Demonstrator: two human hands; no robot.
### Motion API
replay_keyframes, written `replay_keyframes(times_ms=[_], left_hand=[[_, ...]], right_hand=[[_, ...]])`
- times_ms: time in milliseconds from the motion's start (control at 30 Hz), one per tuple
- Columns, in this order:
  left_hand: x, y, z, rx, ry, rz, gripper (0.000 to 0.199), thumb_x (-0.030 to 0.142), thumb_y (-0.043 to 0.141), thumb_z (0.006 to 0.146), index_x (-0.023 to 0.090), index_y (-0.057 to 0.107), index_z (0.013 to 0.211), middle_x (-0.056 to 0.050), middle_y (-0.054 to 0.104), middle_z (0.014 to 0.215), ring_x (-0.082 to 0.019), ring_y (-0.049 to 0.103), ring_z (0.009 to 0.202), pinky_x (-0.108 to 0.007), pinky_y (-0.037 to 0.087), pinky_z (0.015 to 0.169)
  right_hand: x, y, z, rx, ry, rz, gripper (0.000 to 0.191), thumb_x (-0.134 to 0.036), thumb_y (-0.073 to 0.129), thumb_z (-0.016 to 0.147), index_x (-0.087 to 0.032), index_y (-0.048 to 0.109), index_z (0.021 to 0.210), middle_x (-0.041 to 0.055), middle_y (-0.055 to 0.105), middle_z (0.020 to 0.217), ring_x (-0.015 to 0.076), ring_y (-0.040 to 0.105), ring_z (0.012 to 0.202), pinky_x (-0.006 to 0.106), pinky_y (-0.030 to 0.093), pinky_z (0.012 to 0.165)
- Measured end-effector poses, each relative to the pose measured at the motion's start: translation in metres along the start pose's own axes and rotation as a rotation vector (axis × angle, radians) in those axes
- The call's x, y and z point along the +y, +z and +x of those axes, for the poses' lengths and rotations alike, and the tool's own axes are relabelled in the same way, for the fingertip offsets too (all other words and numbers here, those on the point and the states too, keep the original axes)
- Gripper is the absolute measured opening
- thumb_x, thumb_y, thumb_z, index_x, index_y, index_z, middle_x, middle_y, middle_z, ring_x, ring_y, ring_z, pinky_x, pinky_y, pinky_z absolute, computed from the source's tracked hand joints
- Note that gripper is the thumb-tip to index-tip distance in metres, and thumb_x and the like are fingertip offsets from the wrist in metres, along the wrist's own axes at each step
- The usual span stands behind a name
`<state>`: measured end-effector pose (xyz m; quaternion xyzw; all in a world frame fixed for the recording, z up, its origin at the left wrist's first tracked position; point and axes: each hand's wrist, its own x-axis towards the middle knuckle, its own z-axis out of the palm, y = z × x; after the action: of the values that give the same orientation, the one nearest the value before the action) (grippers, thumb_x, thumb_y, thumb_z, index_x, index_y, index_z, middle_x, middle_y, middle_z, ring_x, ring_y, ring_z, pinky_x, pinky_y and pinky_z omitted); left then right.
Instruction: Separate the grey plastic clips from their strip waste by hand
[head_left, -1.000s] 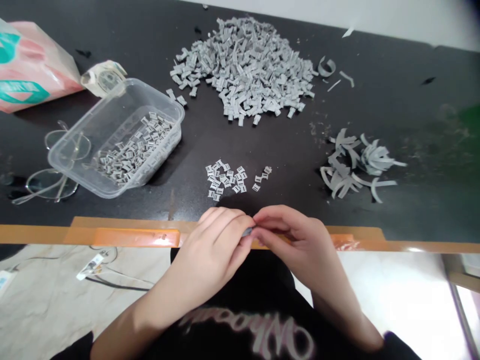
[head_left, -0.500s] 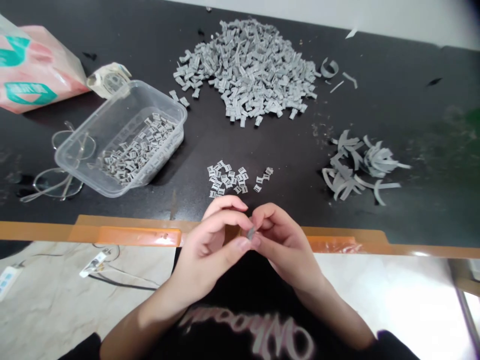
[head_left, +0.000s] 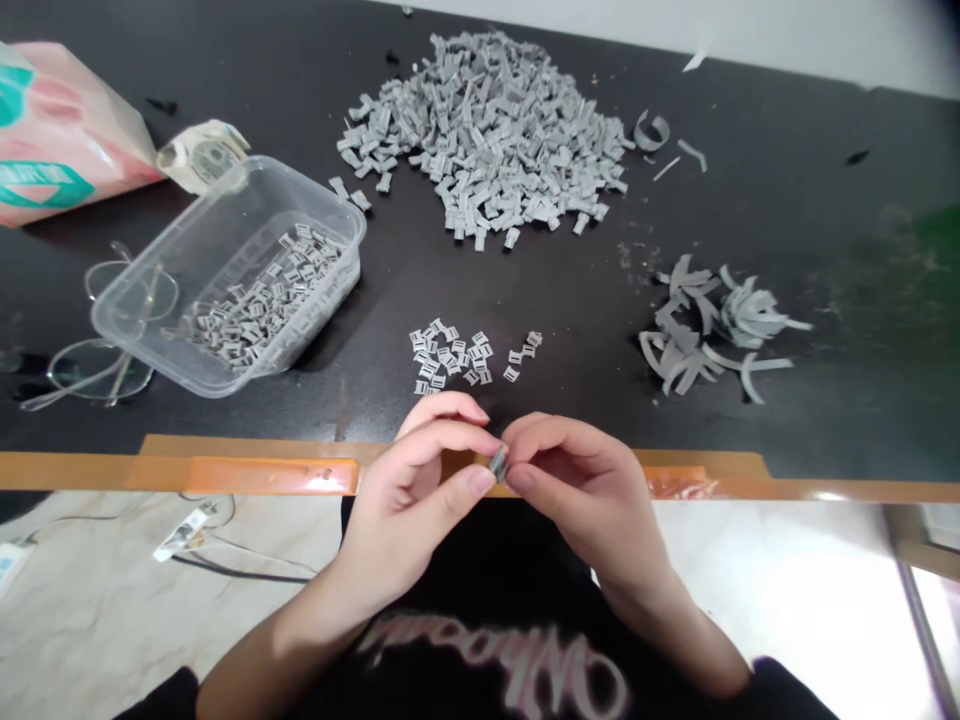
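Observation:
Between the fingertips of both hands is a small grey plastic part (head_left: 497,462), held over the table's front edge. My left hand (head_left: 420,480) pinches it between thumb and forefinger. From the other side, my right hand (head_left: 581,485) has its thumb and forefinger closed at the part; its other fingers curl out of sight. Just beyond my hands lies a loose group of small grey plastic clips (head_left: 450,358). Farther back rises a large heap of grey plastic pieces (head_left: 502,140). A clear plastic tub (head_left: 225,215) at the left holds many more small grey clips.
Curved grey strips (head_left: 690,325) lie in a bundle at the right. Eyeglasses (head_left: 101,370) rest left of the tub, with a pink package (head_left: 75,130) and a crumpled wrapper (head_left: 202,155) behind. Orange tape (head_left: 274,475) covers the front edge; a power strip (head_left: 182,530) is below.
My right hand has shifted slightly right, its forefinger now straighter, and more of the grey part shows. The whole view has moved a little, so the table things appear farther left.

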<state>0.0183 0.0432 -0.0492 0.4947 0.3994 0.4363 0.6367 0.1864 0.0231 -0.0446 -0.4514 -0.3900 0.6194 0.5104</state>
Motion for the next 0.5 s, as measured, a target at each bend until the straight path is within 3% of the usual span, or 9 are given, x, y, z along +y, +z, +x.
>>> replay_keyframes(times_ms=[367, 500], left_hand=[[0.002, 0.011, -0.002, 0.047, 0.136, 0.218, 0.016, 0.01, 0.063, 0.092, 0.023, 0.072, 0.096, -0.003, 0.067, 0.104, -0.014, 0.066, 0.098, -0.022, 0.057, 0.082], [0.005, 0.01, 0.0, 0.047, 0.105, 0.204, 0.011, 0.012, 0.066, 0.09, 0.022, 0.071, 0.091, -0.004, 0.068, 0.098, -0.016, 0.065, 0.094, -0.026, 0.056, 0.081]], right_hand=[[-0.001, 0.004, 0.001, 0.122, 0.067, -0.06, 0.009, -0.02, 0.076, 0.083, -0.022, 0.068, 0.086, -0.0004, 0.071, 0.083, 0.0106, 0.067, 0.07, 0.021, 0.058, 0.066], [0.004, 0.005, 0.001, 0.128, 0.077, -0.034, 0.012, -0.023, 0.079, 0.082, -0.022, 0.067, 0.085, -0.0006, 0.069, 0.08, 0.0104, 0.064, 0.066, 0.022, 0.056, 0.063]])
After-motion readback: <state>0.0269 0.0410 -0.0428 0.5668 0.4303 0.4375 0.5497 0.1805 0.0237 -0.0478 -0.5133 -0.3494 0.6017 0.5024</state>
